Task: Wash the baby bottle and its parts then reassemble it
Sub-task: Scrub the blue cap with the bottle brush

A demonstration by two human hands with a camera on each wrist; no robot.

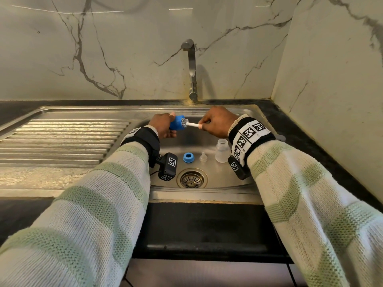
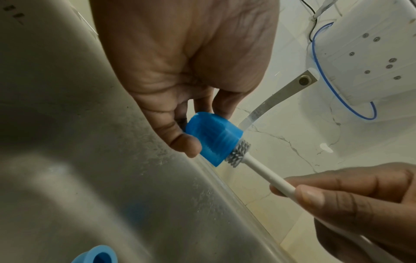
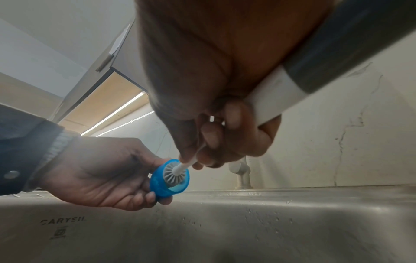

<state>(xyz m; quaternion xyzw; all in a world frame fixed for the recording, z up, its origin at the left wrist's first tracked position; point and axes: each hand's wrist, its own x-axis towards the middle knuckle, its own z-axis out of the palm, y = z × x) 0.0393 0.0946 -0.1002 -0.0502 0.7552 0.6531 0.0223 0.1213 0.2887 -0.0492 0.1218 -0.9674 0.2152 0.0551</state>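
Over the sink basin my left hand (image 1: pixel 163 126) grips a translucent blue bottle cap (image 1: pixel 176 122) (image 2: pixel 212 139) (image 3: pixel 167 179), its open end turned to the right. My right hand (image 1: pixel 215 123) pinches the white handle of a small bottle brush (image 1: pixel 191 124) (image 2: pixel 263 173). The grey bristles (image 3: pixel 174 173) sit inside the cap's mouth. On the basin floor stand a blue screw ring (image 1: pixel 188 157), a clear nipple (image 1: pixel 203 157) and the clear bottle body (image 1: pixel 222 150), upright and open.
The steel sink (image 1: pixel 209 190) has a drain (image 1: pixel 191 179) near its front. A tap (image 1: pixel 191 69) rises behind it, with no water running. A ribbed draining board (image 1: pixel 62 139) lies to the left. Marble walls close the back and right.
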